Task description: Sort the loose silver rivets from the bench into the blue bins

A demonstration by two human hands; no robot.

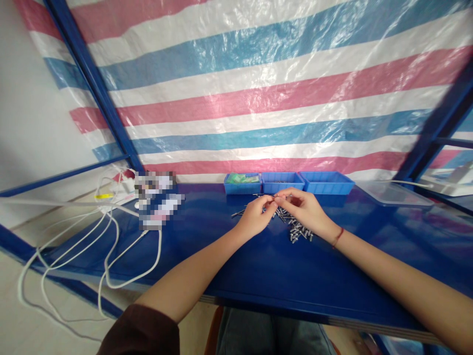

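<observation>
My left hand [256,215] and my right hand [305,209] meet fingertip to fingertip above the blue table, both closed in a pinch. Whatever lies between the fingertips is too small and covered to make out. Just under and beside them is a loose pile of small silver metal pins [298,230], with thin shanks and thicker ends like blind rivets. Part of the pile is hidden by my hands. A few more pins [238,213] stick out to the left of my left hand.
Behind my hands stand three blue bins: the left bin [243,187] holds green packets, the middle bin [283,186] small parts, and a right bin [327,183]. A clear plastic lid [393,193] lies right. White cables [158,251] hang over the left edge near a blurred-out item [157,204].
</observation>
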